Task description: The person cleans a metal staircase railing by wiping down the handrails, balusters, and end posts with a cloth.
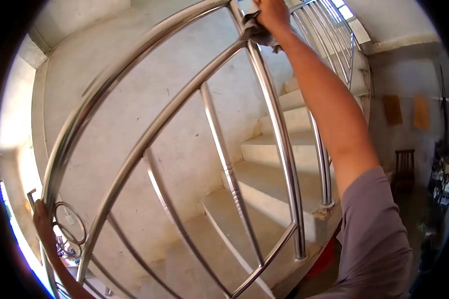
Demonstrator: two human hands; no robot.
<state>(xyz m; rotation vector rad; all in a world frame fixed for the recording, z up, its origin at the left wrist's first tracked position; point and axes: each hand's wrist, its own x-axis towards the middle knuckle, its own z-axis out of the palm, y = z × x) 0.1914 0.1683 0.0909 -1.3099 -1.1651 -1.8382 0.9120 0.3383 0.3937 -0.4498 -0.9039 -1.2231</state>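
Note:
My right hand (273, 16) is closed around a crumpled dark grey cloth (258, 32) at the top of the view. The cloth presses against an upright steel post (272, 94) where a curved lower rail (172, 99) meets it. My arm is stretched upward. Low on the left, my left hand (42, 219) grips the shiny curved handrail (60, 144) of the stair railing; its fingers are partly hidden. Thin steel balusters (224, 159) slant down below the lower rail. Round steel rings (70, 222) sit in the railing beside my left hand.
Concrete steps (279, 149) rise behind the railing along a plain wall (119, 89). More railing (324, 30) continues up at the top right. A wooden chair (405, 167) stands in the room on the right. Something red (322, 260) shows under the stairs.

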